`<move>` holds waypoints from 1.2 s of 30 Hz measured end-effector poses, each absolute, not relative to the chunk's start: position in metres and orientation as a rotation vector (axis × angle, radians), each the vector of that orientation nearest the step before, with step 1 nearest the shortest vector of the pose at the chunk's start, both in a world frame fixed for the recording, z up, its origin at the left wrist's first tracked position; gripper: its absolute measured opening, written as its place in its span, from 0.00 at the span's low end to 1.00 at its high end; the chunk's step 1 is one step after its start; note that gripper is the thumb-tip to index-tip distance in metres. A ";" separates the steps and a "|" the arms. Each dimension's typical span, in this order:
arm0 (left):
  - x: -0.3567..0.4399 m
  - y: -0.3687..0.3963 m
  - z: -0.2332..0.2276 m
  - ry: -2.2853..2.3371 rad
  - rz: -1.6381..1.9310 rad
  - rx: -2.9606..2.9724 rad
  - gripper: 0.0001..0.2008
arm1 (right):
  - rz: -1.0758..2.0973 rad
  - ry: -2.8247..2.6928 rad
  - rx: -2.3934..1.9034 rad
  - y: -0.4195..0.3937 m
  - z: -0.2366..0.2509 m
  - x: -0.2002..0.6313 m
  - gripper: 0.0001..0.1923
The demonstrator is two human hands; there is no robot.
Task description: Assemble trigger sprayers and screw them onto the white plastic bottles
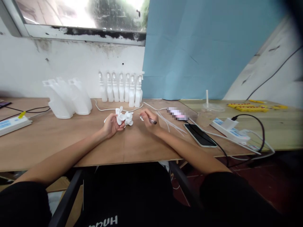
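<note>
My left hand (111, 126) is closed around a white plastic trigger sprayer head (120, 117), palm turned up. More white sprayer parts (129, 118) lie on the wooden table just beyond its fingers. A short way to the right, my right hand (149, 119) is closed on a dark pen-like tool (152, 121), whose rounded end sticks out toward the right. The tool's other end is too small to make out. Small white bits (141, 119) show beside my right fingers.
White spray bottles (115, 90) stand in a row by the wall. Larger headless bottles (60, 101) are at left. Thin white tubes (170, 122), a phone (200, 135), a power strip (229, 130), a lidded cup (207, 115) and yellow packets (251, 107) lie right, with cables between.
</note>
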State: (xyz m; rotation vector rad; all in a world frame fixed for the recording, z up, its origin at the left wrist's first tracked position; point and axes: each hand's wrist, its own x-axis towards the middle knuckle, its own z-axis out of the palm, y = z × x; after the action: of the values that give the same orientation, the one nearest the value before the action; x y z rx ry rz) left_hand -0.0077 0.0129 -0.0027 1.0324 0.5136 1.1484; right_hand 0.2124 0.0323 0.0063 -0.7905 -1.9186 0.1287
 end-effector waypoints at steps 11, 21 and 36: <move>-0.005 0.013 -0.008 0.613 1.217 1.088 0.21 | -0.043 -2.256 -0.121 0.031 -0.008 0.200 0.14; -0.003 0.011 -0.008 0.748 1.170 1.209 0.22 | -0.208 -2.344 -0.217 0.038 -0.009 0.203 0.12; -0.002 0.004 -0.009 0.960 0.909 1.314 0.16 | 0.218 -2.322 -0.105 0.029 -0.005 0.193 0.16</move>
State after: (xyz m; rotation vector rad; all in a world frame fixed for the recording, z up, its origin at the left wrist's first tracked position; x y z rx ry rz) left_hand -0.0022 0.0045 -0.0094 1.3139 0.9604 0.9090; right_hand 0.1935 0.0292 -0.0045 -0.1054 -2.3217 0.2178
